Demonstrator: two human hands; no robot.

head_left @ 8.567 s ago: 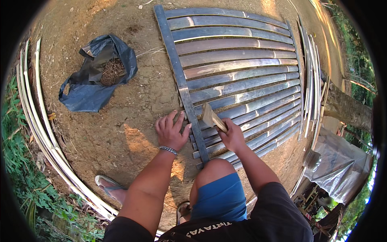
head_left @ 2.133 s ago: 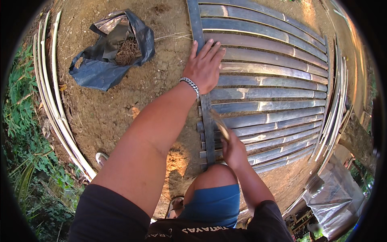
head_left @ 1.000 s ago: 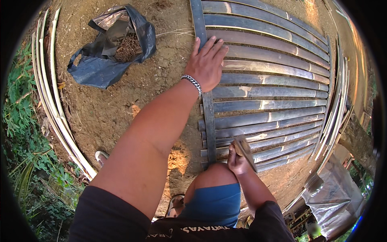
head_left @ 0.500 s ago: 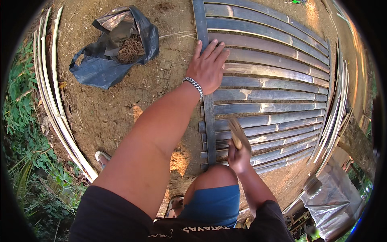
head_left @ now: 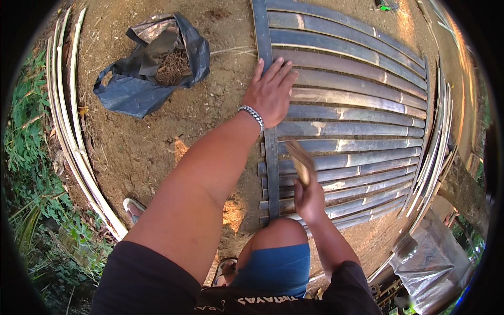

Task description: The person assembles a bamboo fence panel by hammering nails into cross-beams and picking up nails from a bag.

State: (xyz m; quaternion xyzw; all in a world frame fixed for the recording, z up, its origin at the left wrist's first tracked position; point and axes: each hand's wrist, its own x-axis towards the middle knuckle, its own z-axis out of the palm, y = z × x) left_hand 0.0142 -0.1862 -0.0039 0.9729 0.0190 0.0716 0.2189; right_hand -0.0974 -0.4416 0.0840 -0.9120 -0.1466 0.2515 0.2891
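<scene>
A panel of dark bamboo slats (head_left: 350,128) lies on the ground, its slats running side by side. An upright bamboo strip (head_left: 272,173) crosses their left ends. My left hand (head_left: 269,100) rests on that strip and the nearby slat ends, fingers stretched out and holding nothing. Lower down, my right hand (head_left: 311,202) is wrapped round a short piece of wood (head_left: 302,164), tilted with its far end up and to the left. That end is over the slats near the strip. Motion blurs it, so I cannot tell whether it touches them.
A dark plastic bag (head_left: 136,94) holding brown fibres (head_left: 173,67) lies on the soil at the upper left. Long pale poles (head_left: 60,105) curve along the left; more thin strips (head_left: 434,142) lie beyond the panel's right end. My bent knee (head_left: 281,233) is close to the strip's lower end.
My right hand has moved slightly up and left, bringing the wood's far end nearer the crossing strip. My left hand stays in place on the strip. The whole view has shifted slightly.
</scene>
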